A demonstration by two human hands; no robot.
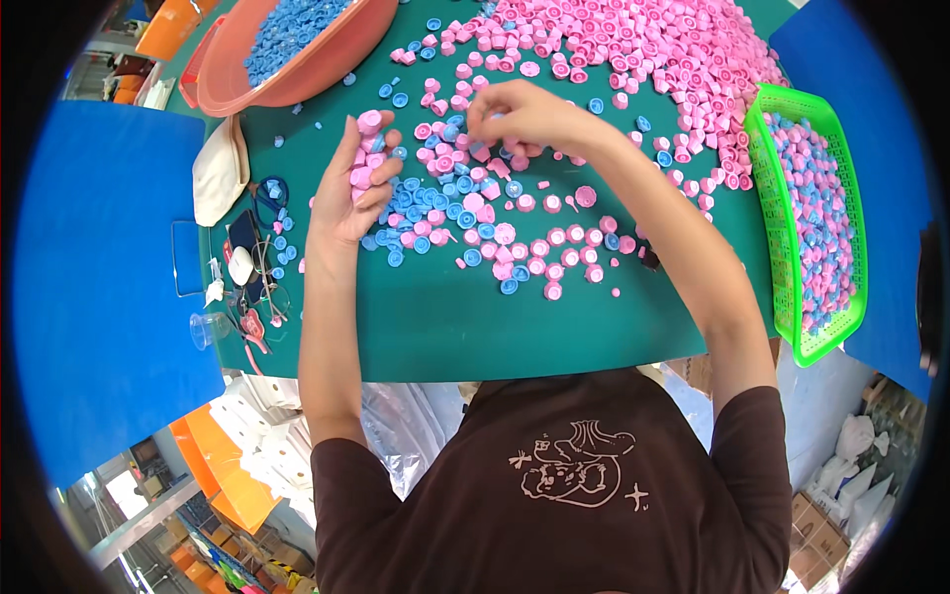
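My left hand (pixel 346 193) is closed around a short stack of small pink plastic pieces (pixel 362 176), faceted like little cups. Just right of it, over the loose pieces, my right hand (pixel 524 117) has its fingers bent and drawn together. What lies between those fingertips is too small to make out. Below and between both hands, round blue caps (pixel 455 211) and pink faceted pieces (pixel 556 237) are scattered on the green table (pixel 475 337). Some of them lie partly hidden behind my right fingers.
A large heap of pink pieces (pixel 643 49) covers the far right. An orange basin (pixel 297 89) of blue caps stands far left. At the right edge is a green basket (pixel 821 346) of mixed pieces. A white cloth cap (pixel 220 173), eyeglasses (pixel 267 262) and a clear cup (pixel 206 332) lie left.
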